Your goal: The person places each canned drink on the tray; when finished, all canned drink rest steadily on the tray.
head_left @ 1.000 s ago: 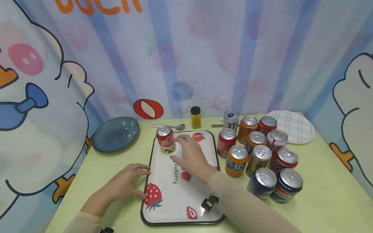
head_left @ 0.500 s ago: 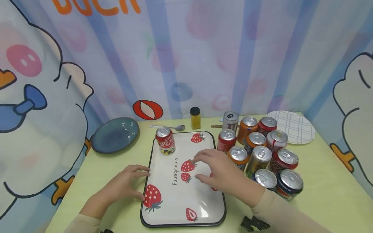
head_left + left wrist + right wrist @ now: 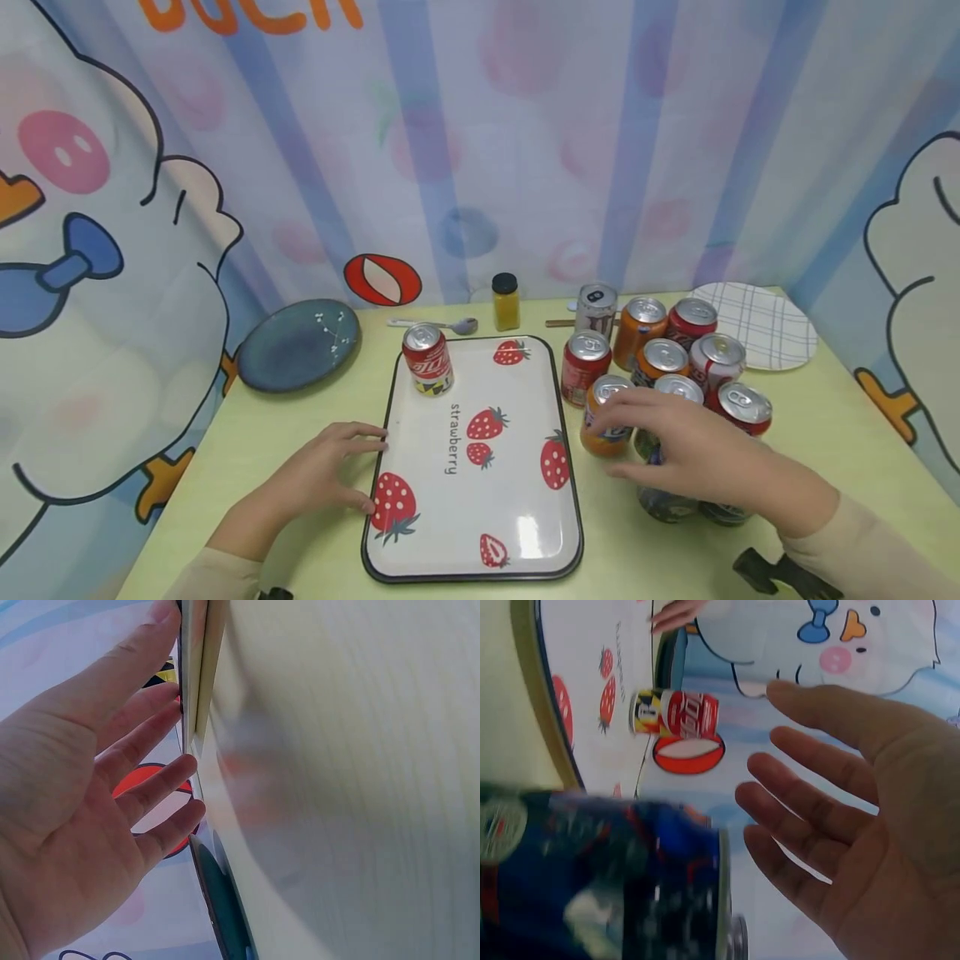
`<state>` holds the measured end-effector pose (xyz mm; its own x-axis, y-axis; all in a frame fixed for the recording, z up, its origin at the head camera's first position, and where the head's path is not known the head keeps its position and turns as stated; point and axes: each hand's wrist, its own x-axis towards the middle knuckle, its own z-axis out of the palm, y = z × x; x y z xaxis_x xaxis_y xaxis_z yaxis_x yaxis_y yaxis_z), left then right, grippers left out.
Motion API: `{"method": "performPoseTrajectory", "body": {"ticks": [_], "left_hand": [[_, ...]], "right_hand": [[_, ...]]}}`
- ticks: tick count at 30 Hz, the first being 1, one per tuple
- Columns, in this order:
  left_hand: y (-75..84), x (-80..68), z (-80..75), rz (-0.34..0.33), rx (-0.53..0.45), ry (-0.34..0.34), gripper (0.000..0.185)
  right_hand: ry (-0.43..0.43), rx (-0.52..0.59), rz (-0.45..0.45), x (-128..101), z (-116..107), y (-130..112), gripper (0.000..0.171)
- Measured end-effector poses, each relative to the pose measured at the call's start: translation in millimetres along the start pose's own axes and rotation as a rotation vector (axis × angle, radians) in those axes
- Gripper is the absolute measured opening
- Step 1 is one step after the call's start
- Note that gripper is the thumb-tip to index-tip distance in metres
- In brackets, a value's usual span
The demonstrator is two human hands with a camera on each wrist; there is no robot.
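A white strawberry-print tray (image 3: 517, 383) with a black rim lies on the yellow-green table. One red can (image 3: 427, 360) stands upright in its far left corner, also visible as the red can (image 3: 676, 714) in the right wrist view. My left hand (image 3: 330, 462) rests flat on the table with straight fingers touching the tray's left edge (image 3: 193, 682). My right hand (image 3: 675, 437) hovers with spread fingers over the cluster of cans, just above an orange can (image 3: 604, 415) and a dark blue can (image 3: 663, 498). It holds nothing. The blue can (image 3: 607, 877) fills the right wrist view beside the hand.
Several more upright cans (image 3: 660, 350) crowd the table to the right of the tray. A dark blue plate (image 3: 298, 345) lies at the back left, a checked white plate (image 3: 757, 325) at the back right. A spoon (image 3: 438, 325) and a small yellow jar (image 3: 506, 302) sit behind the tray.
My right hand left the red can on the tray and swept right across the tray to the can cluster. The left hand stayed put.
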<state>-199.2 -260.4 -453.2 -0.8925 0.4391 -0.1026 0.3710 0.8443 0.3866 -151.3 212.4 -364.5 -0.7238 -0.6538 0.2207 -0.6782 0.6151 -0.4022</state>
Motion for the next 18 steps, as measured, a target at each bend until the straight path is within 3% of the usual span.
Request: {"method": "performPoseTrajectory", "body": {"ticks": [10, 18], "left_hand": [[-1.3, 1.6, 1.2, -0.008, -0.007, -0.004, 0.082], [-1.6, 0.9, 1.1, -0.006, -0.012, -0.003, 0.083]], "right_hand": [[-0.065, -0.135, 0.005, -45, -23, 30, 0.05], [-0.103, -0.189, 0.036, -57, -23, 40, 0.066]]}}
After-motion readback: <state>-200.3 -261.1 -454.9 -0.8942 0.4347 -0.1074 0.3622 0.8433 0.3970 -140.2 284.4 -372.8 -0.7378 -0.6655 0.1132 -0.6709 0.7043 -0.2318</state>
